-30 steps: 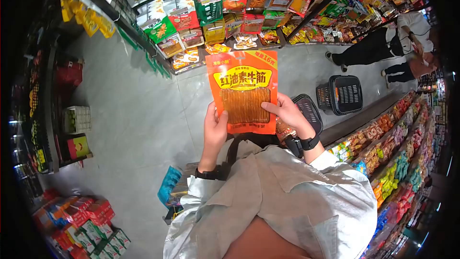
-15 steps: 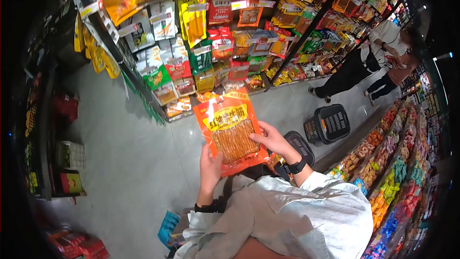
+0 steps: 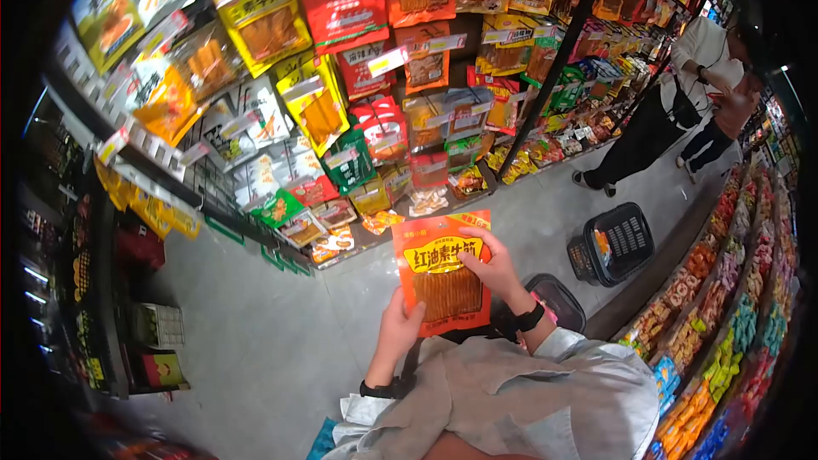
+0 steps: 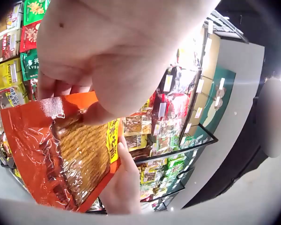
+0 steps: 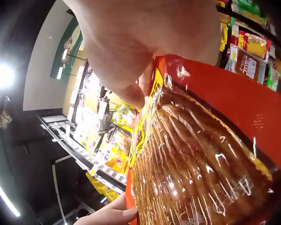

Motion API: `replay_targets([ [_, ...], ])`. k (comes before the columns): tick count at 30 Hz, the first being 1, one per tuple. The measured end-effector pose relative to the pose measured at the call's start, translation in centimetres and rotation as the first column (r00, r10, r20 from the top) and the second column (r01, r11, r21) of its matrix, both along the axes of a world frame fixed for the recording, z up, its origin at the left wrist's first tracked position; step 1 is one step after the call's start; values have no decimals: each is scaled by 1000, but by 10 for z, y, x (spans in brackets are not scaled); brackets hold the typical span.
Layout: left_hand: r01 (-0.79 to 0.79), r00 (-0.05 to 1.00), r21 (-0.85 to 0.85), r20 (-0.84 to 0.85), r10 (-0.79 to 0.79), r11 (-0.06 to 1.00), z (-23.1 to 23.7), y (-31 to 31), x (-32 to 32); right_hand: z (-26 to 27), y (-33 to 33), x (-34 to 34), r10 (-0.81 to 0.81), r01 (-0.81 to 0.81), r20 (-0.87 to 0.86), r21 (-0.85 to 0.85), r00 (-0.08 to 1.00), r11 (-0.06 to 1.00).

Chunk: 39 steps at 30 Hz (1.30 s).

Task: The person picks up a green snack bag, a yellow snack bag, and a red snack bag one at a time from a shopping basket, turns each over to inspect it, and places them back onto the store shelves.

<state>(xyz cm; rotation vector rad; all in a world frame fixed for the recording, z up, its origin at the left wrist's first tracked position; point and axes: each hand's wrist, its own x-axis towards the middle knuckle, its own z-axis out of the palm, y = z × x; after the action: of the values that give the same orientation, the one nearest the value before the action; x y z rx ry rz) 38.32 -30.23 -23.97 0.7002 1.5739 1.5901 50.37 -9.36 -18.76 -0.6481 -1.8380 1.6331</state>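
A flat orange-red snack packet (image 3: 446,291) is held upright in front of the person's body. Brown strips show through its clear window, below a yellow label with Chinese writing. The left hand (image 3: 396,330) pinches its lower left edge, thumb on the front and fingers behind. At the upper right side the right hand (image 3: 494,273) grips it, the thumb lying across the yellow label. Up close in the right wrist view, the brown strips (image 5: 192,164) appear ridged under shiny plastic. In the left wrist view the packet (image 4: 79,159) slants, with both hands on it.
Ahead stands a rack of hanging snack packets (image 3: 345,0). Black shopping baskets (image 3: 626,243) stand on the grey floor (image 3: 247,315) at the right, near bins of wrapped sweets (image 3: 707,324). Two people (image 3: 682,102) stand in the aisle beyond. Dark shelves (image 3: 94,290) line the left.
The right hand has slid up the packet's right side from its lower part to the label. The packet tilted, then straightened. The head view has shifted, bringing more of the rack into sight.
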Motion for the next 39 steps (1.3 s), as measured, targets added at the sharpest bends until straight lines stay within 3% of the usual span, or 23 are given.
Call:
replay_targets([
  [3,-47,971,-249,-237,-14,967,51,61,-8,-10,55,-8,-3,-9,-77,-153,997,988],
  [4,-65,969,-220,-248,9,973,60,79,-11,-9,71,-11,7,-28,-102,-199,995,980],
  [6,-104,965,-156,-256,61,982,69,115,-14,-4,99,-15,1,-7,-57,-95,998,995],
  [7,-130,934,-90,-346,91,987,70,133,-17,-2,112,-17,-3,2,-32,-41,999,999],
  [10,-188,760,51,-625,178,981,75,178,-30,-13,148,-24,87,-88,-13,-97,996,991],
  [13,-148,729,-59,-681,68,987,92,205,-46,-2,170,-34,112,-135,-108,-246,988,960],
  [16,-63,731,-118,-681,-35,991,90,227,-71,-9,194,-44,91,-113,-105,-234,990,966],
  [19,-26,723,-136,-687,-75,990,93,248,-91,-4,214,-58,70,-108,-123,-338,990,935],
  [22,14,720,-68,-691,-57,998,95,272,-118,12,239,-80,27,-47,-76,-281,997,958],
  [25,117,679,75,-734,-24,990,140,307,-161,54,276,-108,-32,30,17,126,999,992],
  [26,176,664,212,-747,43,961,153,321,-178,70,287,-121,-90,94,-35,161,995,982],
  [29,219,647,271,-760,69,937,222,350,-213,143,317,-157,-116,159,-127,411,985,898],
  [32,244,546,363,-818,182,899,268,383,-250,198,341,-196,-169,275,-249,499,954,822],
  [35,250,590,414,-782,202,875,302,408,-279,232,356,-233,-167,310,-408,314,898,898],
  [37,256,605,460,-762,230,850,316,419,-293,244,370,-251,-152,329,-471,322,869,888],
  [39,243,551,485,-782,292,840,324,429,-301,249,381,-263,-145,340,-521,302,841,890],
])
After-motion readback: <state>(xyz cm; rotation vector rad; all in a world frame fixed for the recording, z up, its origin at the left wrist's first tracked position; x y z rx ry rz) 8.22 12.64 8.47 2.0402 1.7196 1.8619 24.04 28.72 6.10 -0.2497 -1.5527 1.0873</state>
